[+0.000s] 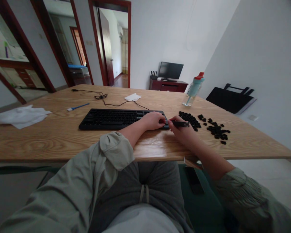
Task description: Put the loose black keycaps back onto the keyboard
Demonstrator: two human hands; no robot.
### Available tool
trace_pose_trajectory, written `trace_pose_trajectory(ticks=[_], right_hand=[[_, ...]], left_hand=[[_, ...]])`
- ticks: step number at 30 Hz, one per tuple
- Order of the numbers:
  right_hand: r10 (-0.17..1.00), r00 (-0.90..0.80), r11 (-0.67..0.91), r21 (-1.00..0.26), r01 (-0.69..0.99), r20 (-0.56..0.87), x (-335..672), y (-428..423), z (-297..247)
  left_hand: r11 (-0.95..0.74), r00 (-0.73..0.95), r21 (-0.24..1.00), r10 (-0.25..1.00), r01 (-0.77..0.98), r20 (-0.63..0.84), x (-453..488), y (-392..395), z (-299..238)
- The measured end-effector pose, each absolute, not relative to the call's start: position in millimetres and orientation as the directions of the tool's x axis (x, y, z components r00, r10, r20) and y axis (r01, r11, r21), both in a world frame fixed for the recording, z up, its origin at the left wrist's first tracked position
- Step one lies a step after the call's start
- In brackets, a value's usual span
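Note:
A black keyboard [109, 119] lies on the wooden table in front of me, most of its key area looking stripped of keycaps. My left hand [154, 120] rests over its right end, fingers curled together; whatever they may pinch is hidden. Just beside it, at the keyboard's right edge, my right hand [181, 131] grips a slim black-handled tool [180, 124]. The tool's tip points toward the left fingers, too small to make out. To the right of that hand are a dense patch of black keycaps [190, 120] and a looser heap of keycaps [217, 131].
A blue brush [78, 107] and the keyboard's coiled cable [100, 96] lie behind the keyboard. White tissue [133, 97] sits further back, with a larger crumpled white sheet [21, 116] at left. A bottle with a red lid [194, 89] stands at the back right of the table [145, 147].

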State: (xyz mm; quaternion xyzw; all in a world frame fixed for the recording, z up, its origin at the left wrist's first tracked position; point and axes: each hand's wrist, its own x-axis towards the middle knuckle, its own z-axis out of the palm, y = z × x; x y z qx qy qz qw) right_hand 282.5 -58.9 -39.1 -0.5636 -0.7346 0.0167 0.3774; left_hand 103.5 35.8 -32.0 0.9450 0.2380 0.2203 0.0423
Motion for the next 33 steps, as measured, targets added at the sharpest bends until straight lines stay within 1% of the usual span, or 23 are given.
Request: trace_pose_trajectory(ticks=[3,9,15,19,22,27,33], right_hand=[[0.829,-0.095,0.407,-0.478,0.778,0.551,289.0,-48.8,-33.7],[0.838,-0.065,0.408,-0.545,0.732,0.541,296.6,-32.5,-34.3],[0.844,0.007,0.427,-0.678,0.598,0.537,294.5,-30.6,-46.7],[0.813,-0.020,0.480,-0.649,0.589,0.583,293.0,-30.2,-52.7],[0.806,-0.040,0.503,-0.648,0.572,0.590,291.8,-29.8,-54.7],[0.806,0.000,0.484,-0.660,0.574,0.592,289.3,-29.1,-55.5],[0.734,0.014,0.516,-0.571,0.638,0.679,286.7,-29.6,-55.6]], left_hand=[[-0.885,0.795,0.171,0.464,0.433,0.390,107.7,34.2,-30.5],[-0.881,0.788,0.123,0.464,0.456,0.405,121.4,34.1,-31.2],[-0.894,0.792,0.109,0.437,0.435,0.427,123.8,35.8,-35.4],[-0.909,0.791,0.100,0.403,0.405,0.461,120.7,37.9,-39.1],[-0.921,0.786,0.121,0.381,0.371,0.487,118.9,37.6,-40.1],[-0.911,0.774,0.179,0.411,0.372,0.481,118.7,35.1,-38.9],[-0.914,0.772,0.204,0.406,0.352,0.488,119.9,38.0,-41.8]])
